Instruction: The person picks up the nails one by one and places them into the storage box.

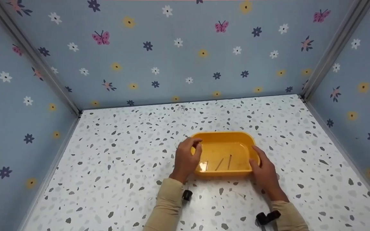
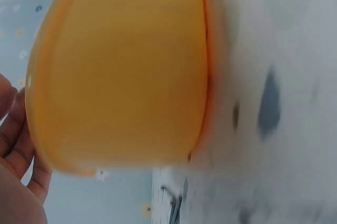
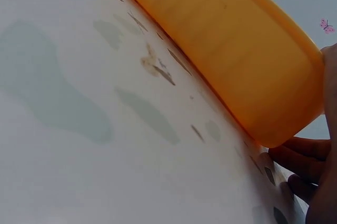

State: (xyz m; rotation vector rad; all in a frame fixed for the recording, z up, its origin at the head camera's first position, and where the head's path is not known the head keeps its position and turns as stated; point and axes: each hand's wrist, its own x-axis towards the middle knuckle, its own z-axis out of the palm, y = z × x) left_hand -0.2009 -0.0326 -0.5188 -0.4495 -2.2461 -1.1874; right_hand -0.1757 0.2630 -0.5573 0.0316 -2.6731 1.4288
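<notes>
A yellow plastic tray (image 1: pixel 220 149) with raised walls and rounded corners sits on the speckled tabletop. Several thin dark slivers (image 1: pixel 229 162) show on its floor near the front wall; what they are cannot be made out. My left hand (image 1: pixel 186 158) holds the tray's left side, fingers curved at the rim. At the right end, my right hand (image 1: pixel 266 171) grips the wall with the thumb over the rim and the fingers outside. The left wrist view is mostly filled by the tray's outer wall (image 2: pixel 121 77). Fingers (image 3: pixel 300 161) lie against the tray's lower corner in the right wrist view.
The white tabletop (image 1: pixel 124 138) has grey flecks. Blue flowered panels (image 1: pixel 172 57) enclose it at the back and both sides, with metal strips at the corners. Dark camera mounts (image 1: pixel 187 195) sit on both wrists.
</notes>
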